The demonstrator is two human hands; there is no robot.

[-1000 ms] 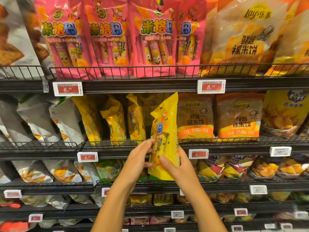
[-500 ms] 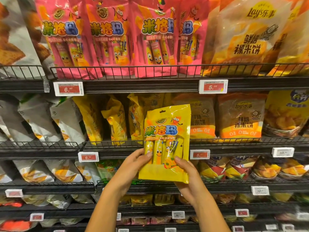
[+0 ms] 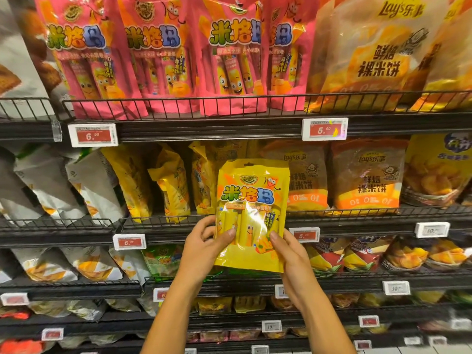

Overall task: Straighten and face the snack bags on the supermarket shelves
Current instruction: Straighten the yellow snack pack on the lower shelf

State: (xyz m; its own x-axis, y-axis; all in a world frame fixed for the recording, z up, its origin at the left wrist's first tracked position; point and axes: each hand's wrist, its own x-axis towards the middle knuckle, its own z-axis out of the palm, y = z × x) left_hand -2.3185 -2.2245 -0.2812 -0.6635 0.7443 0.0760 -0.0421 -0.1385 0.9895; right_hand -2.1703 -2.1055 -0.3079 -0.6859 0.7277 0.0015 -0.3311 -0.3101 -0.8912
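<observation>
A yellow snack bag [image 3: 251,200] hangs in front of the middle shelf, its printed front turned towards me and upright. My left hand [image 3: 204,247] grips its lower left edge, thumb on the front. My right hand [image 3: 290,254] holds the lower right edge the same way. Behind it on the middle shelf [image 3: 163,221] several more yellow bags [image 3: 171,185] stand twisted sideways and leaning.
Pink bags [image 3: 158,54] line the top shelf, facing front. Orange Lay's bags [image 3: 367,175] stand to the right on the middle shelf, white bags [image 3: 94,185] to the left. A wire rail [image 3: 357,213] fronts each shelf, with price tags [image 3: 323,129] clipped below. Lower shelves hold more bags.
The yellow bag was edge-on one second ago; both hands turned it to face front. Since half a second ago it has stayed facing me and risen slightly.
</observation>
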